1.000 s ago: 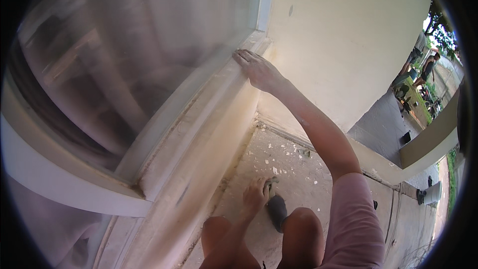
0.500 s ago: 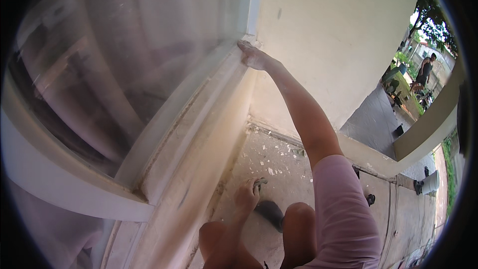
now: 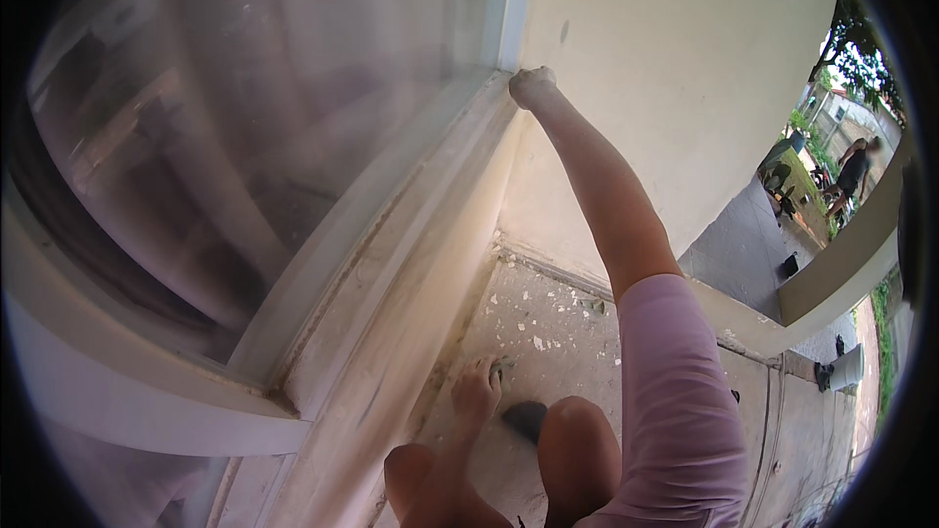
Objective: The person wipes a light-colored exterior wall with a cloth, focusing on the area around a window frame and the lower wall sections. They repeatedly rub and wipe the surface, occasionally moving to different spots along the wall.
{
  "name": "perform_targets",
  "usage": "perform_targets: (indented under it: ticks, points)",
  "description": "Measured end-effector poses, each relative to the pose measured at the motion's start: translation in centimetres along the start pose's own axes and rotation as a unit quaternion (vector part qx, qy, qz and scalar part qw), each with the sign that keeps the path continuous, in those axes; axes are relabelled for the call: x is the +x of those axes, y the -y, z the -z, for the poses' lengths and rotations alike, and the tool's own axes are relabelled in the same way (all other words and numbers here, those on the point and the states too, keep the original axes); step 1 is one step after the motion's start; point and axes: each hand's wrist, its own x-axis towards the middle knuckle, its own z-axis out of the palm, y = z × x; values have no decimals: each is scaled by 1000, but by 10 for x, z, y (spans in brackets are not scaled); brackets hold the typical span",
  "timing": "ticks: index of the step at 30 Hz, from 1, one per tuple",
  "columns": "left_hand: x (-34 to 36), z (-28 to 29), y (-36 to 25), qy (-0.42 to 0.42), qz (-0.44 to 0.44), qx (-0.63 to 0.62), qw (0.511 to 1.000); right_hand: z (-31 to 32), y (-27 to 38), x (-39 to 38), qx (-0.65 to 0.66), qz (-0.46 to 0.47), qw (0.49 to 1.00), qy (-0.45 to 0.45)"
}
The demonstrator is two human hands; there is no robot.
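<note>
My right hand (image 3: 534, 88) reaches far forward to the corner where the window sill (image 3: 391, 210) meets the cream wall (image 3: 665, 68). Its fingers look curled closed against the wall, and whatever they may hold is hidden. Low down, above the floor near my knees, my left hand (image 3: 476, 391) is closed around a small grey-green thing (image 3: 497, 370), perhaps a crumpled cloth; only its edge shows. Dirt lines the sill's groove beside the window glass (image 3: 245, 117).
White flakes (image 3: 538, 342) litter the concrete floor (image 3: 567, 372) below the wall. A dark round object (image 3: 525, 418) lies by my knee. A low ledge (image 3: 743, 323) runs right, with a white bucket (image 3: 846, 369) beyond it. Another person (image 3: 853, 176) is outside at the far right.
My right hand has shifted right, off the end of the sill to the wall, and its fingers have curled in. The left hand has moved slightly. The person outside has moved.
</note>
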Motion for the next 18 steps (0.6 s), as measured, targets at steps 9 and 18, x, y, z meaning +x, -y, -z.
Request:
perform_targets:
  ticks: [9, 18]
  points:
    - [11, -11, -7, -30, -44, -86, 995, -6, -9, -13, 114, 16, 993, 5]
    - [14, -3, -21, 6, -6, -119, 993, -31, 18, -134, 295, 335, 866, -226]
